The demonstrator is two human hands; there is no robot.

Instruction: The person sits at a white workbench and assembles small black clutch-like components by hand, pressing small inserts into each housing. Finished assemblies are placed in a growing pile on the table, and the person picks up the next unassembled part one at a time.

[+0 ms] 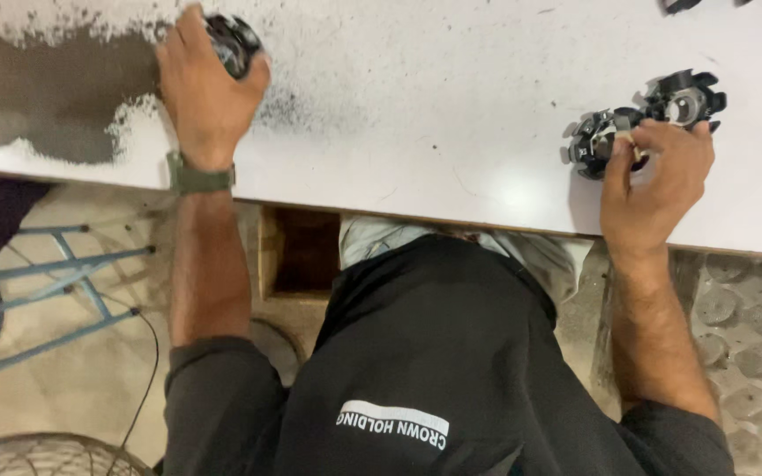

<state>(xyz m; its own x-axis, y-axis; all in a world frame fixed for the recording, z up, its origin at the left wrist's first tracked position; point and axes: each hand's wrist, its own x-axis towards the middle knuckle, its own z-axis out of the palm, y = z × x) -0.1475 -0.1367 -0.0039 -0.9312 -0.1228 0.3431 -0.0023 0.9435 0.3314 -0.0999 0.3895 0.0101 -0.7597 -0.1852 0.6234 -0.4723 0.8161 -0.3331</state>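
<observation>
At about 8 o'clock in the view, a pale blue metal tube frame (63, 264) stands on the dusty floor, and the round wire grille (41, 454) of a fan shows at the bottom edge. Above them lies the white flat tabletop (416, 106). Its far left part is worn to a dark grey patch (37, 88) edged with black speckles.

The left hand (209, 84), with an olive-green watch strap (200, 176) on its wrist, rests on the tabletop at 11 o'clock. Its fingers are curled down and closed around a black round ribbed part (235, 40), which shows only at the hand's 1 o'clock side.

Under the table's near edge, at centre, is a square brown wooden opening (297, 251), with the person's black shirt (434, 353) at 6 o'clock.

The right hand (654, 181) lies at 3 o'clock on the table. Its thumb and forefinger are pinched together on the rim of a black slotted plastic wheel-shaped part (591, 145), and the other fingers are loosely bent. Whether a small pale piece sits in that pinch cannot be told. A second black slotted wheel-shaped part (685, 99) lies touching the first at its 1 o'clock, just beyond the fingertips. At 4 o'clock there is grey studded floor matting (751, 353).
</observation>
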